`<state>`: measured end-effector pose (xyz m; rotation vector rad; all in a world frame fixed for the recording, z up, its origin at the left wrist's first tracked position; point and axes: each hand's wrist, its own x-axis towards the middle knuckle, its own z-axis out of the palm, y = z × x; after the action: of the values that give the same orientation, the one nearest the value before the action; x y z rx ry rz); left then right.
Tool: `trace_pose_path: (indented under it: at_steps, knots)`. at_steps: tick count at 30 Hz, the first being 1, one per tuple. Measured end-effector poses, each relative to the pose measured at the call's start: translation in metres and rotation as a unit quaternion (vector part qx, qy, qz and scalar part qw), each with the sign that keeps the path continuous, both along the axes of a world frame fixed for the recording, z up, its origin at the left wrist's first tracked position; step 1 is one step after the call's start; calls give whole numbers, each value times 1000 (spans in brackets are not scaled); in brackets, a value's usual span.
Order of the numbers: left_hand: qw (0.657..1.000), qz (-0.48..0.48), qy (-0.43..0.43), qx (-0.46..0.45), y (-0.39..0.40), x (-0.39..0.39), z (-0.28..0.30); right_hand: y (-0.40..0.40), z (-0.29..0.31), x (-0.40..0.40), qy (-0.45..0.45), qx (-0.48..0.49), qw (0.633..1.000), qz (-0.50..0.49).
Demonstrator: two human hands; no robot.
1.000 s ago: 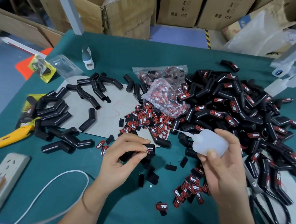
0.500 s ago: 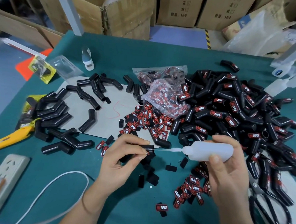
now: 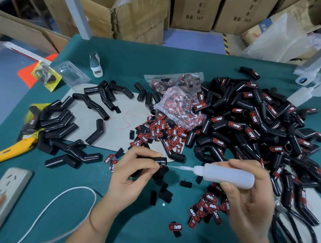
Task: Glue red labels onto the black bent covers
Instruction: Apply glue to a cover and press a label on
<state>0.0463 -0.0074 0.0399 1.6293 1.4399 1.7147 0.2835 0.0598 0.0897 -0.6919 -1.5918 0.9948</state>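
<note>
One second on, my right hand [image 3: 248,196] has tipped the squeezed translucent white plastic glue bottle [image 3: 227,174] flat at frame centre, nozzle meeting the black bent rubber cover [image 3: 158,160] and small red label pinched in my left hand [image 3: 132,175], ready for glue.

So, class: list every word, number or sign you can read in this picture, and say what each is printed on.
"TAPER": loose red label, likewise the other labels and the labelled covers.
"10个", preceded by two blurred characters: cardboard box.
"左", "右" with tick boxes: same box.
Yellow card pack: too blurred to read.
</note>
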Motion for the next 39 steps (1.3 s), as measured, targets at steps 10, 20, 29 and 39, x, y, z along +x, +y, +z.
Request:
trace_pose_path:
  at_steps: [10, 20, 29, 39]
  knots:
    - [1000, -2, 1, 0, -1, -1, -2, -1, -5, 2, -55, 68, 996, -32]
    - [1000, 2, 7, -1, 0, -1, -1, 0, -8, 4, -92, 101, 990, -38]
    - [1000, 1, 4, 0, 0, -1, -3, 0, -10, 6, -90, 109, 989, -47]
    - [1000, 4, 16, 1, 1, 0, -4, 0, -13, 5, -90, 105, 989, -45]
